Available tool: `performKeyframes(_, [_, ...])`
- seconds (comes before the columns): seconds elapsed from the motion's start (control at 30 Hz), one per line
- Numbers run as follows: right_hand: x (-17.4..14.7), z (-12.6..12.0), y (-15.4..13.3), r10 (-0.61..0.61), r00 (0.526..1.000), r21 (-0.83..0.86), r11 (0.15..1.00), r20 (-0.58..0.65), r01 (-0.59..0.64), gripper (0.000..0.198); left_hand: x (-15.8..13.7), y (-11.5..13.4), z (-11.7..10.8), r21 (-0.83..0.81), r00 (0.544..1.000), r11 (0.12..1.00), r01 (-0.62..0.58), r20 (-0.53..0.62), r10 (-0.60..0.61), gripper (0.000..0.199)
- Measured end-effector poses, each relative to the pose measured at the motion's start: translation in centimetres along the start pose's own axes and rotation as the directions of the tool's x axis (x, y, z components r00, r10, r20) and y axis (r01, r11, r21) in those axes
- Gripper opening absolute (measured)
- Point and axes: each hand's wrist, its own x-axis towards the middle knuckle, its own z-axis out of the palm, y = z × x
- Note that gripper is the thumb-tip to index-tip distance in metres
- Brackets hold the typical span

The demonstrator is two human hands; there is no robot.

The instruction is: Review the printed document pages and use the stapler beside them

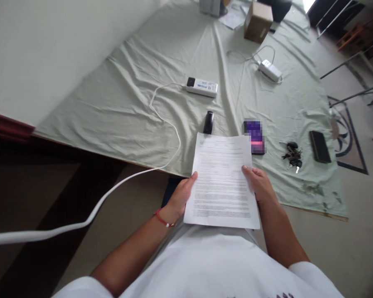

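Both hands hold a stack of printed paper sheets (222,186) upright in front of my body, its top reaching over the table's near edge. My left hand (182,196) grips the left edge, thumb on the front and fingers hidden behind. On the right edge, my right hand (261,184) pinches the sheets the same way. A black stapler-like object (208,122) lies just beyond the top of the paper. Close to the upper right corner rests a phone (255,138) with a lit, blurred screen.
A pale green cloth (127,103) covers the table. On it lie a white power strip (202,87) with a cable trailing left, a white adapter (270,70), keys (292,155) and a dark phone (320,147). A cardboard box (257,21) stands at the back.
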Motion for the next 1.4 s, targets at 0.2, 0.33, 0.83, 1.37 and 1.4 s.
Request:
performKeyframes(0.2, [0.6, 0.2, 0.3, -0.033, 0.999, -0.11, 0.993, 0.027, 0.036, 0.04, -0.3, 0.0, -0.5, 0.315, 0.968, 0.934, -0.169, -0.124, 0.217, 0.06])
performKeyframes(0.33, [1.3, -0.3, -0.5, -0.361, 0.931, -0.496, 0.818, -0.05, 0.291, 0.043, 0.0, 0.1, -0.9, 0.388, 0.964, 0.905, -0.172, -0.122, 0.236, 0.062])
performKeyframes(0.83, [12.7, 11.6, -11.7, -0.657, 0.572, -0.739, 0.032, 0.492, 0.673, 0.055, 0.2, 1.0, -1.0, 0.297, 0.982, 0.948, -0.117, -0.109, 0.155, 0.058])
performKeyframes(1.37, [17.5, 16.2, -9.7, -0.515, 0.725, -0.858, -0.042, 0.457, 0.511, 0.052, 0.5, 0.8, -1.8, 0.337, 0.991, 0.934, -0.118, -0.014, 0.13, 0.061])
performKeyframes(1.4, [17.5, 16.2, -9.6, -0.517, 0.721, -0.858, -0.055, 0.463, 0.511, 0.05, 0.5, 0.8, -1.9, 0.334, 0.992, 0.935, -0.122, 0.0, 0.129, 0.061])
